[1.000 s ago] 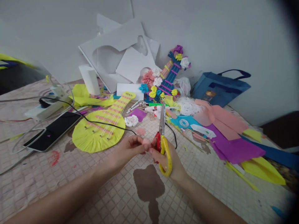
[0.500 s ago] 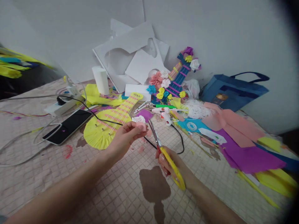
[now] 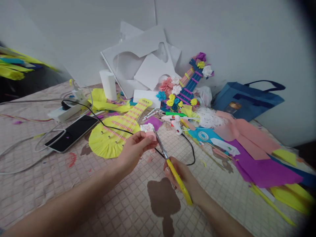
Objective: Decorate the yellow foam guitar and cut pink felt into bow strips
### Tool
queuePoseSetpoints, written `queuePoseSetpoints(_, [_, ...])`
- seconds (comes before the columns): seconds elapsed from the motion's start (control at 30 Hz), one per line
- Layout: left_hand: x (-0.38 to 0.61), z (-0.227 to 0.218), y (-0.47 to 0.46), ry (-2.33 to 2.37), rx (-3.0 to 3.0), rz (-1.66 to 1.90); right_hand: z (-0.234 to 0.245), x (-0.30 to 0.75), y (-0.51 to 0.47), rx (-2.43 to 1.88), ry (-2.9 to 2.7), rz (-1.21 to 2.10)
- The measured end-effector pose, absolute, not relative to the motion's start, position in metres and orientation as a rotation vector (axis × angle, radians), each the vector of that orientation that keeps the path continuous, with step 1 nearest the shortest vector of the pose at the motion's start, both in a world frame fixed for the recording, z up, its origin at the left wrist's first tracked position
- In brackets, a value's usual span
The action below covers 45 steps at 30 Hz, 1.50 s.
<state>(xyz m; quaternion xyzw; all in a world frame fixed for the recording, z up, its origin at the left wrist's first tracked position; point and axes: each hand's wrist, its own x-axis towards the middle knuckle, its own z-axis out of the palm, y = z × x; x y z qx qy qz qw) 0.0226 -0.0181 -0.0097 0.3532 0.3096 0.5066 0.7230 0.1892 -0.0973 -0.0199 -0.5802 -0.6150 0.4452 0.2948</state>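
My left hand (image 3: 134, 149) pinches a small pink paper piece (image 3: 151, 136) above the patterned floor. My right hand (image 3: 182, 179) grips yellow-handled scissors (image 3: 172, 169), whose blade tips reach up to the pink piece. A yellow paper guitar (image 3: 116, 131) lies just beyond my left hand, with a black cable (image 3: 190, 149) running over it and past the scissors. A small white paper flower (image 3: 147, 127) sits right behind the pink piece.
A phone (image 3: 71, 133) and a white power strip (image 3: 65, 112) lie at the left. A blue flower-covered paper guitar (image 3: 187, 85) leans on white cut boards (image 3: 140, 62). Pink, purple and yellow paper sheets (image 3: 259, 158) and a blue bag (image 3: 247, 98) fill the right. A glue gun (image 3: 176, 125) lies mid-floor.
My hands parted and my left hand lifted the pink piece. The scissors tilted from upright to slanting left, and their tips now meet the piece. The view shifted slightly.
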Motion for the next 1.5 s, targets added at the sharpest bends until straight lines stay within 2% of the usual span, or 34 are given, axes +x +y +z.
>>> queuePoseSetpoints(1.07, [0.027, -0.015, -0.020, 0.670, 0.707, 1.175, -0.018, 0.181, -0.095, -1.539, -1.523, 1.255])
queuePoseSetpoints(1.33, [0.026, -0.015, -0.023, 0.656, 0.757, 1.117, -0.039, 0.187, -0.093, -1.425, -1.383, 1.319])
queuePoseSetpoints(1.5, [0.029, -0.023, -0.031, 0.720, 0.846, 0.958, -0.033, 0.190, -0.086, -1.386, -1.283, 1.122])
